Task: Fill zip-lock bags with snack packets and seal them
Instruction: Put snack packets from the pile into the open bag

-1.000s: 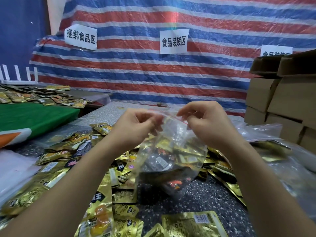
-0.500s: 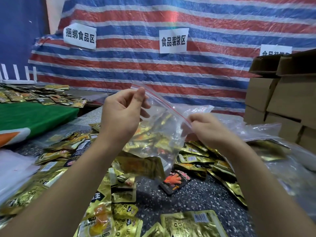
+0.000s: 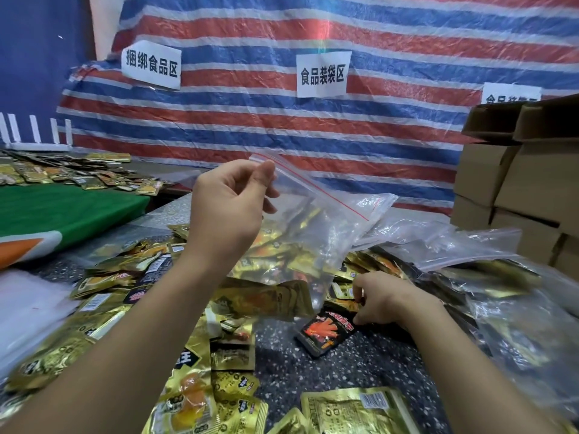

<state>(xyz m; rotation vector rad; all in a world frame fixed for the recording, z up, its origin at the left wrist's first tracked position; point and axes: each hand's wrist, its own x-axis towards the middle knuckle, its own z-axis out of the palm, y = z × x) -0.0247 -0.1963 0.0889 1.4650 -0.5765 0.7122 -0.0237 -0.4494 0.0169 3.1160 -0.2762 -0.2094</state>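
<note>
While left hand (image 3: 228, 211) pinches zip-lock bag (image 3: 300, 233) corner aloft, right hand (image 3: 379, 299) fingers curled on snack packets (image 3: 341, 296), tabletop pile.

Behind your grip hangs a red, white and blue striped tarp (image 3: 313, 126) with white paper signs (image 3: 322, 73); cardboard boxes (image 3: 517, 183) stack to its right, a green cloth (image 3: 62, 211) lies left, over a speckled tabletop (image 3: 313, 371)
</note>
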